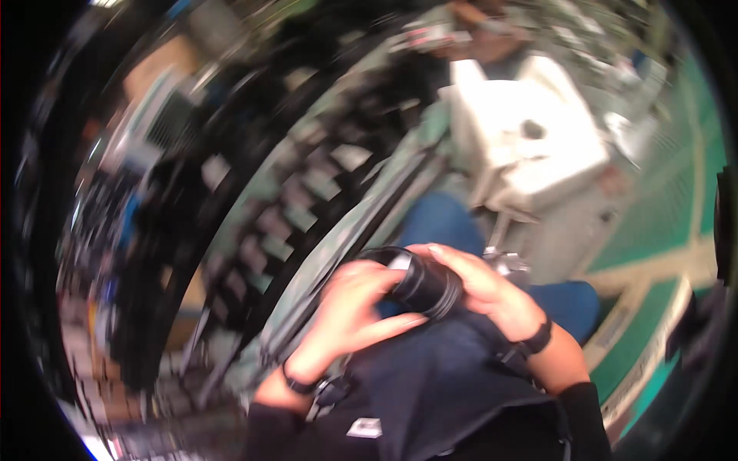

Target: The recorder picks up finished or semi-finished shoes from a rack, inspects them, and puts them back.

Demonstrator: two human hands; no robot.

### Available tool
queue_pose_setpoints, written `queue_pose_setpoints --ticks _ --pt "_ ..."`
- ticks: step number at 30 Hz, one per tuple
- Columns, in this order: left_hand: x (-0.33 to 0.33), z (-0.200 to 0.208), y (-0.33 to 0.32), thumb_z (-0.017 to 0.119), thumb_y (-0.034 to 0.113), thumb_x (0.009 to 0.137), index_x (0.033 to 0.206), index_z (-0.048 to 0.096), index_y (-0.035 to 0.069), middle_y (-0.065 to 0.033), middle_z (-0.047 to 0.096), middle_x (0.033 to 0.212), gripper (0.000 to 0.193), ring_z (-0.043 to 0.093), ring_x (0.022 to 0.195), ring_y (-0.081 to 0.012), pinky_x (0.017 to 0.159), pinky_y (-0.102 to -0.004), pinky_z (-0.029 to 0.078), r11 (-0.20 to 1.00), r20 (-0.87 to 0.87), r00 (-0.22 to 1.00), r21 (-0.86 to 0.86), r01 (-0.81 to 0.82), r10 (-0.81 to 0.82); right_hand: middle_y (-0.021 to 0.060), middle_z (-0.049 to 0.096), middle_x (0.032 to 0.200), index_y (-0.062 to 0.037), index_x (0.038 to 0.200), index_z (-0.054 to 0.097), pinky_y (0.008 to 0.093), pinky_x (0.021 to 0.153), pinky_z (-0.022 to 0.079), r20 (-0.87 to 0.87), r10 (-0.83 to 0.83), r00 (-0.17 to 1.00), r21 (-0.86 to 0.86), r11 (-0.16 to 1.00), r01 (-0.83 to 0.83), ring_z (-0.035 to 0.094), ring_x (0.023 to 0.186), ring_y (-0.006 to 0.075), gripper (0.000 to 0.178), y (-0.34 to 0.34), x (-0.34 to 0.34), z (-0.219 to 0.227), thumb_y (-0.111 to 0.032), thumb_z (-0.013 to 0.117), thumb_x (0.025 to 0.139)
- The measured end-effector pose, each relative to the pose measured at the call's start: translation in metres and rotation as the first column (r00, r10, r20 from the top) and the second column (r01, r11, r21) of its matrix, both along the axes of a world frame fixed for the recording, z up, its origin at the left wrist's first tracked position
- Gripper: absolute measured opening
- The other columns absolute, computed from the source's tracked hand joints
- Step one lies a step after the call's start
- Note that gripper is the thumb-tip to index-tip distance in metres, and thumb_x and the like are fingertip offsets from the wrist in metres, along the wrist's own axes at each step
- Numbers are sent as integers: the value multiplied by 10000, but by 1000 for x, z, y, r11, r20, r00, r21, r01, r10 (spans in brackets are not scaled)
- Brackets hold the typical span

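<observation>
Between my two hands, above my lap, is a black ridged cylinder (430, 288) with a pale patch at its left end. My left hand (350, 311) grips its left end, thumb along the near side and fingers over the far side. The fingers of my right hand (488, 288) are wrapped round the other end. Motion blurs the picture, and I cannot tell exactly what the cylinder is. Both wrists wear dark bands. A dark apron (430, 384) covers my front, with blue trouser legs (442, 227) beyond it.
Ahead to the right stands a white plastic bin (538, 154) with a small dark thing in it. Along my left runs a bench (307, 253) bearing rows of dark parts and pale tags. Green flooring (646, 238) with pale lines lies at right.
</observation>
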State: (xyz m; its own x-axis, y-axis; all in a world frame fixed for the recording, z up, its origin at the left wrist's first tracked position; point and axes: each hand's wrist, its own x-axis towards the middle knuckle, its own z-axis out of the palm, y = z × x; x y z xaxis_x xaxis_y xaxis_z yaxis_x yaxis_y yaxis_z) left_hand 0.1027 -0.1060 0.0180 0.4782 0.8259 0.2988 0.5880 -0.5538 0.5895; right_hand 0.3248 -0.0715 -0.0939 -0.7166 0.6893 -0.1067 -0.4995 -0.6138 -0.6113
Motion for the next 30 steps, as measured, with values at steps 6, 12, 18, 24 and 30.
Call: queue_pose_setpoints --ticks 6,12,18,24,30 --pt "-78 -38 -35 666 458 887 963 685 -20 -229 688 843 484 686 798 -385 702 -448 518 718 -184 929 -593 -366 321 194 623 1290 5 1430 491 342 752 610 547 306 779 62 914 -402 712 1004 282 511 -7 -25 15 -298 561 1025" --pt "-281 -54 -113 719 403 820 1068 747 73 -174 718 1108 413 685 1035 -352 881 -457 548 353 -961 178 -94 -931 211 158 698 1116 16 1300 592 322 728 597 491 -10 871 160 984 -79 730 923 254 398 16 16 -10 -253 580 1007" --pt "-425 -110 -228 664 170 854 1018 678 31 -218 678 1101 215 609 1066 -426 942 -509 456 358 -631 108 283 -890 768 129 700 1069 17 1294 590 297 712 582 525 -20 851 194 976 -96 725 881 221 386 22 16 -8 -248 576 1014" --pt "-432 -228 -282 611 159 895 1106 664 13 -220 708 1068 261 686 1016 -382 902 -509 537 -477 -207 -442 -168 -863 873 137 701 1075 15 1279 604 282 708 588 645 -40 763 243 957 -156 732 881 221 363 29 40 2 -227 584 1009" --pt "-280 -254 -183 583 400 944 976 721 69 -38 718 846 360 688 745 -175 638 -336 536 64 -499 832 -848 -527 241 114 700 1054 2 1300 597 268 703 579 664 -252 703 439 893 -94 723 851 188 398 62 88 60 -257 578 998"
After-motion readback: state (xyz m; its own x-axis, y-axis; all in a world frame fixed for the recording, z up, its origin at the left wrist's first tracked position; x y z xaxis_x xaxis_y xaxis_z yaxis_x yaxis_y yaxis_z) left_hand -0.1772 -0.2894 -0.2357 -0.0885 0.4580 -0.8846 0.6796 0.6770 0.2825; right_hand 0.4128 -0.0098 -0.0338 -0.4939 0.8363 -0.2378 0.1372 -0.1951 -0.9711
